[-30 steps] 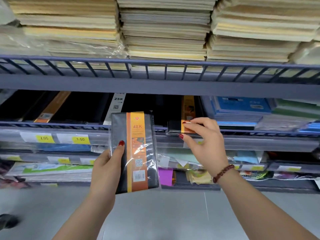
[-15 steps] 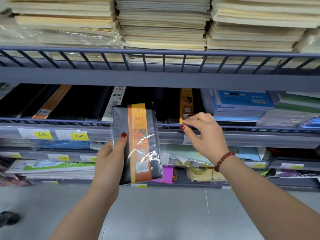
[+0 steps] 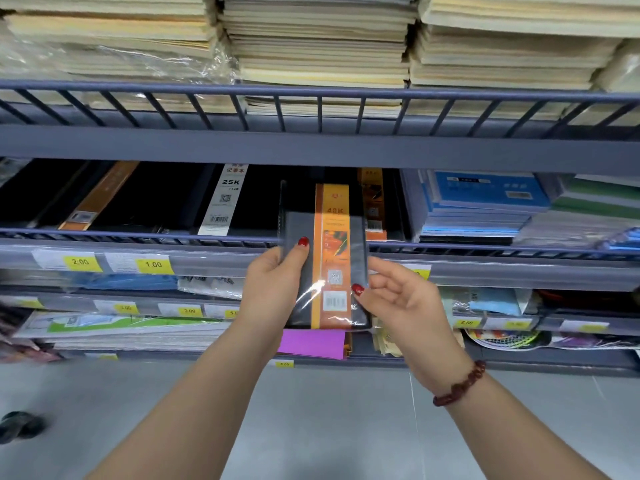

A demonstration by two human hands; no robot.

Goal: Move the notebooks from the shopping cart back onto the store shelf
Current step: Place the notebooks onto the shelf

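Note:
A dark grey notebook (image 3: 332, 258) in clear wrap, with an orange band marked 48K, is held upright in front of the middle shelf (image 3: 214, 261). My left hand (image 3: 277, 289) grips its left edge, thumb on the cover. My right hand (image 3: 398, 299) pinches its lower right edge, thumb on the front. The notebook's top reaches above the shelf's front rail, in front of a like notebook with an orange band (image 3: 374, 202) that lies on the shelf. The shopping cart is out of view.
Black notebooks, one with a white 25K band (image 3: 227, 199), fill the middle shelf's left; blue notebook stacks (image 3: 485, 206) lie at its right. Cream paper stacks (image 3: 318, 46) load the top shelf. Lower shelves hold mixed stationery. Grey floor lies below, a dark shoe (image 3: 19, 426) at far left.
My left hand has carried the notebook right and up to the middle shelf. My right hand has left the shelved notebook and come down to pinch the held notebook's lower right edge.

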